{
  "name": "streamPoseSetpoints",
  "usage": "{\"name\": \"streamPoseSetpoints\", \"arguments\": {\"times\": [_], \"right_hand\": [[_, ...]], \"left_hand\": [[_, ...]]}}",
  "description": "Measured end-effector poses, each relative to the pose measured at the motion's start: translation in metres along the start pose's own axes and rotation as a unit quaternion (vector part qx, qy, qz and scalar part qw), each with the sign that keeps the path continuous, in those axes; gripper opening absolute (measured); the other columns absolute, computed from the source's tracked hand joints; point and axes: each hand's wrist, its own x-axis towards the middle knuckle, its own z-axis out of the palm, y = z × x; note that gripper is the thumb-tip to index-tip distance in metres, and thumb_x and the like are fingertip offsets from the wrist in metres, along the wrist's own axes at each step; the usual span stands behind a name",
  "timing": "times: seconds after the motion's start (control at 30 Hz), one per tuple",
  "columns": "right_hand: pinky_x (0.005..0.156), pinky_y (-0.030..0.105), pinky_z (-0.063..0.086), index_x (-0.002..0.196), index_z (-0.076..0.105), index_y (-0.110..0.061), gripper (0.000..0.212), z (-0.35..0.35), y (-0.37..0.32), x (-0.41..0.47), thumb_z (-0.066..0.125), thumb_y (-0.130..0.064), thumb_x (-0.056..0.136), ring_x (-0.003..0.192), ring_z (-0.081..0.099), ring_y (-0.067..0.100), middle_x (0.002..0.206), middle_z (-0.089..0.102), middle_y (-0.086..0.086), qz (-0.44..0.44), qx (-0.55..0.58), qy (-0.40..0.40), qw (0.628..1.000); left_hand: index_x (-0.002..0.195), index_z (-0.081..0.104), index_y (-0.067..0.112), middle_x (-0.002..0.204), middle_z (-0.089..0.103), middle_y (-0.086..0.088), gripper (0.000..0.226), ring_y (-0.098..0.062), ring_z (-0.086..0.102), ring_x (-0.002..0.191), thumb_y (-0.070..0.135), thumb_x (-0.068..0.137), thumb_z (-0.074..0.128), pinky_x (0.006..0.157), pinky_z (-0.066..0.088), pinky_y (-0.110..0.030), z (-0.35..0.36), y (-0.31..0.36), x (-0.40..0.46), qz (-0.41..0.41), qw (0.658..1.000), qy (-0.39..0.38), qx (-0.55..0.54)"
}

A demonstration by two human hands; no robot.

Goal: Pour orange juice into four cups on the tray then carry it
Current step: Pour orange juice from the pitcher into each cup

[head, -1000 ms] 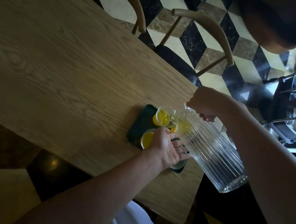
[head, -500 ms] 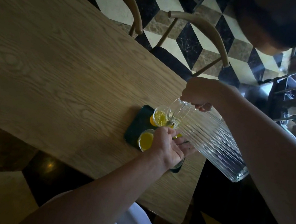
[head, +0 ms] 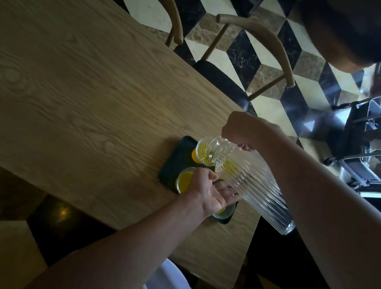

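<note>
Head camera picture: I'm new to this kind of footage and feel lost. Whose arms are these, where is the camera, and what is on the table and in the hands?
No machine here: a person wears the camera on their head, looking down at their own arms. The right hand tips a ribbed glass pitcher, nearly empty, into a cup of orange juice. The left hand, open, reaches under the pitcher. The cups stand on a dark green tray on a wooden table. Chairs stand beyond it.
</note>
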Motion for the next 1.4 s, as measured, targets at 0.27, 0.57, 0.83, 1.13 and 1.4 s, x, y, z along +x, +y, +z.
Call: {"name": "streamPoseSetpoints", "arguments": {"times": [0.27,0.57,0.83,1.13,1.4], "right_hand": [[0.037,0.022,0.040,0.093,0.058,0.005,0.029,-0.002,0.028,-0.001,0.054,-0.022,0.101,0.033,0.048,0.016,0.058,0.056,0.013,-0.026,0.099,0.007,0.995],[0.044,0.025,0.035,0.078,0.057,-0.005,0.023,-0.003,-0.008,-0.018,0.059,-0.019,0.096,0.040,0.044,0.020,0.054,0.049,0.008,-0.112,0.468,0.104,0.870],[0.049,0.032,0.034,0.107,0.060,0.000,0.022,0.014,-0.061,-0.024,0.053,-0.019,0.101,0.052,0.042,0.015,0.064,0.045,0.003,-0.137,0.722,0.012,0.678],[0.048,0.022,0.032,0.080,0.059,-0.013,0.027,0.019,-0.103,-0.002,0.052,-0.032,0.098,0.048,0.046,0.008,0.069,0.064,-0.001,-0.066,0.898,-0.009,0.434],[0.048,0.030,0.024,0.059,0.046,-0.016,0.036,0.018,-0.113,0.047,0.053,-0.018,0.094,0.045,0.036,0.013,0.056,0.048,0.002,-0.092,0.846,0.078,0.520]], "left_hand": [[0.152,0.032,0.004,0.152,0.038,-0.032,0.069,-0.051,0.035,0.140,0.049,0.101,0.026,0.113,0.027,-0.065,-0.002,0.016,-0.016,0.015,0.999,0.002,0.044],[0.149,0.040,0.021,0.142,0.055,-0.015,0.085,-0.037,0.060,0.119,0.078,0.092,0.013,0.094,0.053,-0.050,0.034,0.098,-0.098,0.286,0.836,0.139,0.448],[0.069,0.055,0.014,0.077,0.061,-0.005,0.108,-0.027,0.062,0.073,0.100,0.060,-0.010,0.082,0.056,-0.051,0.054,0.172,-0.144,0.372,0.603,0.239,0.664],[0.158,0.027,0.024,0.160,0.034,-0.012,0.104,-0.028,0.035,0.146,0.086,0.080,-0.001,0.120,0.024,-0.052,0.028,0.215,-0.130,0.447,0.674,0.144,0.569],[0.148,0.046,0.010,0.158,0.042,-0.007,0.086,-0.017,0.034,0.148,0.070,0.091,0.024,0.123,0.020,-0.037,-0.026,0.221,-0.087,0.474,0.805,-0.010,0.357]]}}
